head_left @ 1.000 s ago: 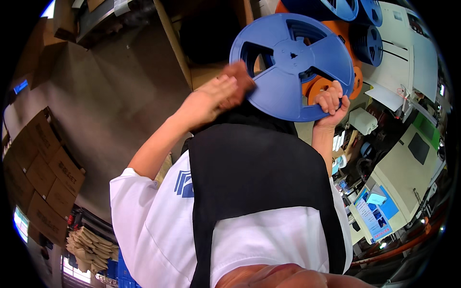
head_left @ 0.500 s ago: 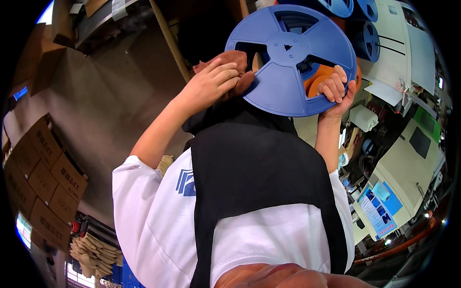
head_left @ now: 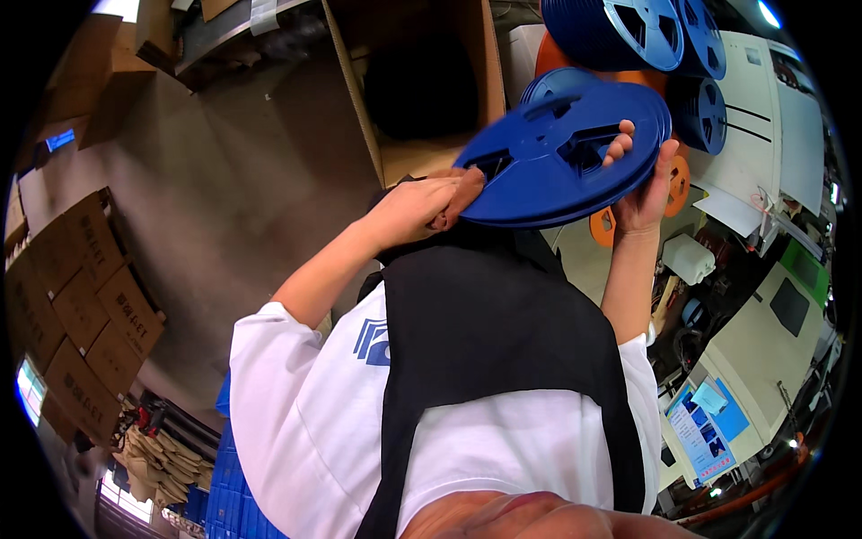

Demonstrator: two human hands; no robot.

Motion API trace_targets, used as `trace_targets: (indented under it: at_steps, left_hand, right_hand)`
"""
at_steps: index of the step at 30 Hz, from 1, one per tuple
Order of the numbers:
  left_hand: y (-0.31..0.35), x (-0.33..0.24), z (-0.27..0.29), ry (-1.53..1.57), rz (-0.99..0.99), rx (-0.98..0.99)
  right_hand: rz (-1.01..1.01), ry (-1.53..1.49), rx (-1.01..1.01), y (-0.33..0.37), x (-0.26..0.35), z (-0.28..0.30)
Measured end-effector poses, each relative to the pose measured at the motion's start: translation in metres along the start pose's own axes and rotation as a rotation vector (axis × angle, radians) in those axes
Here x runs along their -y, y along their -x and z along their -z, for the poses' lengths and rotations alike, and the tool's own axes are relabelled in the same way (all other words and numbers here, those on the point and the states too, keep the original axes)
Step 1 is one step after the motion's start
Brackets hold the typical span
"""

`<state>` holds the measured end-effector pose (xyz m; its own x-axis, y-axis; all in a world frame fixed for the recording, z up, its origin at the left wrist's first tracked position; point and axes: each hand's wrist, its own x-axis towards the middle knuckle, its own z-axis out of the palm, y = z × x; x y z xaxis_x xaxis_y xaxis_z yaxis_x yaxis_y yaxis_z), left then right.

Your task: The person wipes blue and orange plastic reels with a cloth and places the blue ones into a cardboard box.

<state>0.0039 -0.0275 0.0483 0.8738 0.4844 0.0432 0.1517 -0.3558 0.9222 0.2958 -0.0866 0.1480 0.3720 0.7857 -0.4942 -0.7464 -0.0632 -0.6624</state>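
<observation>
A blue plastic reel with cut-out windows is held tilted in front of my chest. My right hand grips its right rim, fingertips coming through a window and thumb along the outer edge. At the reel's left rim, my left hand is closed on a brown cloth pressed against the edge. The reel's underside is mostly hidden. Just beyond the reel stands a stack of blue reels.
An open cardboard box stands beyond my left hand. Stacked blue reels and an orange reel are at the far right. A white plastic jug sits right of my forearm. Cartons are stacked at left.
The reel has tilted from facing me to a flatter angle and dropped slightly. My left hand with the cloth has moved down and right along its left rim.
</observation>
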Motion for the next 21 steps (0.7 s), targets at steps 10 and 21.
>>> trace_targets:
  at_steps: [10, 21]
  left_hand:
    - [0.040, 0.048, 0.003, 1.174, 0.591, -0.688]
    - [0.050, 0.069, -0.002, 1.520, 0.537, -0.804]
  right_hand:
    - [-0.063, -0.183, 0.050, 0.006, -0.006, 0.049]
    - [-0.038, -0.217, 0.063, 0.027, -0.021, 0.068]
